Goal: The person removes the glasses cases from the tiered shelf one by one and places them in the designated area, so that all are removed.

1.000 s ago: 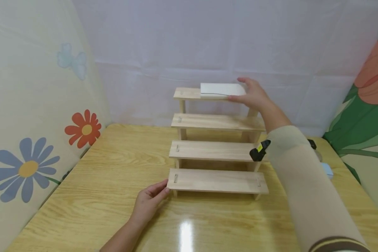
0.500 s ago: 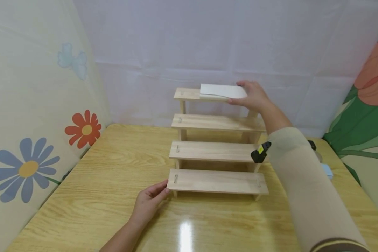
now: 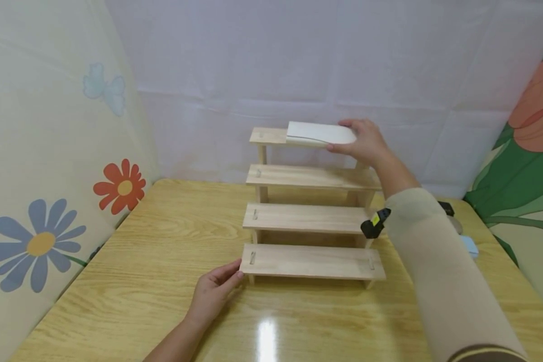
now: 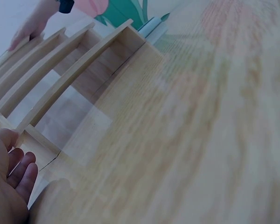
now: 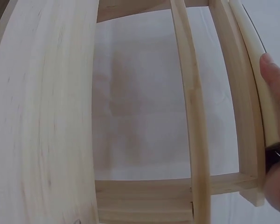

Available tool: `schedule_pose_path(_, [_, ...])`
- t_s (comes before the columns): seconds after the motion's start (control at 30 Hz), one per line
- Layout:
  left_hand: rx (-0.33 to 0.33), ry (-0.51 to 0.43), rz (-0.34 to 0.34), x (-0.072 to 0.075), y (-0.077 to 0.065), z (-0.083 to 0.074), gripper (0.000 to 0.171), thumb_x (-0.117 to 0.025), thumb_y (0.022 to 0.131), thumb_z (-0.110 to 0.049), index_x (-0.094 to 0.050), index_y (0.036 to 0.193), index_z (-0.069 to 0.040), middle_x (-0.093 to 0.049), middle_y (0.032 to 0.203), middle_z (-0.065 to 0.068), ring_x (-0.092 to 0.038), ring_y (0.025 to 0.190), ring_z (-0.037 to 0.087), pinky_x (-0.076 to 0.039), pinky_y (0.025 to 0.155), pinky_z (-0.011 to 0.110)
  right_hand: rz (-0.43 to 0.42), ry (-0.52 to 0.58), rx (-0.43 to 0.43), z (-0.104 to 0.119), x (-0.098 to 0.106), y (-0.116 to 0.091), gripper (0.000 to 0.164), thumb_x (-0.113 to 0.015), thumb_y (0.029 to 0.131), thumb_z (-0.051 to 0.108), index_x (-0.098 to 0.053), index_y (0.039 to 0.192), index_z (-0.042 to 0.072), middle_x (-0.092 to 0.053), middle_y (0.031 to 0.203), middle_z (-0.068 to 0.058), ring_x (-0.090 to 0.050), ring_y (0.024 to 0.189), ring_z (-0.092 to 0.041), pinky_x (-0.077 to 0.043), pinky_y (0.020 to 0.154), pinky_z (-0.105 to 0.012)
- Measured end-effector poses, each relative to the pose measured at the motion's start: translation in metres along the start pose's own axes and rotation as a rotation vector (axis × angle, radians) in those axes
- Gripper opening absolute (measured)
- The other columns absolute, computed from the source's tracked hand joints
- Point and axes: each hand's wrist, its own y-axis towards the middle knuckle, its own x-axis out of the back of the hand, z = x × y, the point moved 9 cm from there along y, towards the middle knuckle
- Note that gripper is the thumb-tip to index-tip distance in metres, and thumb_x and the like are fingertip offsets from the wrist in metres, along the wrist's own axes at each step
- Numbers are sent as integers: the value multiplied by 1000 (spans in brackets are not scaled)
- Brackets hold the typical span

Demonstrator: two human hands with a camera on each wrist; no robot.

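Observation:
A four-tier stepped wooden stand (image 3: 312, 261) stands on the table. On the right part of its top shelf lies a flat white rectangular thing (image 3: 319, 131) with a cream edge, like a thick booklet. My right hand (image 3: 365, 142) grips its right end, thumb at the near edge and fingers at the far one. In the right wrist view, the thumb lies along the cream edge (image 5: 252, 56), with a dark patch beside the hand. My left hand (image 3: 214, 291) pinches the left end of the lowest shelf. The left wrist view shows its other fingers loosely bent below.
Partly behind the right sleeve (image 3: 439, 261) sit a light blue thing (image 3: 469, 245), a grey rounded thing (image 3: 455, 224) and a small dark thing (image 3: 447, 206). A white sheet (image 3: 235, 75) hangs close behind the stand. Flower-patterned panels flank the wood-grain table (image 3: 181, 226).
My right hand and the white thing have shifted slightly right and nearer, the thing turning a little on the top shelf. My left hand keeps its place on the lowest shelf.

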Motion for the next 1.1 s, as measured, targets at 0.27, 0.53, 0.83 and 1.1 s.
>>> schedule_pose_path(0.27, [3,-12,7,-1,0,0,33,-69,90,-6,-66,121,4,-67,122,20,-65,95,-2,-56,79,16,-41,23,-3,-5,7,-6,77,-81,78,37,-49,143,11,-48,143,-19,-37,133,-36,-30,114,-50])
schedule_pose_path(0.53, [1,-12,7,-2,0,-3,33,-68,90,-5,-65,121,5,-67,123,21,-65,94,-2,-56,79,16,-64,65,-21,-11,17,-12,78,-81,78,39,-49,144,13,-44,146,-19,-36,134,-36,-30,113,-53])
schedule_pose_path(0.83, [13,-10,11,-3,2,-4,34,-68,90,-6,-64,122,5,-65,125,21,-65,95,-4,-55,81,15,-103,57,-15,-20,34,-22,77,-80,79,39,-49,144,12,-44,148,-19,-36,135,-37,-29,113,-55])
schedule_pose_path(1.1, [14,-3,9,-3,4,-3,34,-68,91,-6,-65,122,4,-66,125,20,-64,95,-4,-55,81,15,-135,57,-27,-31,47,-32,77,-81,79,40,-50,143,12,-44,148,-19,-36,135,-37,-29,112,-54])
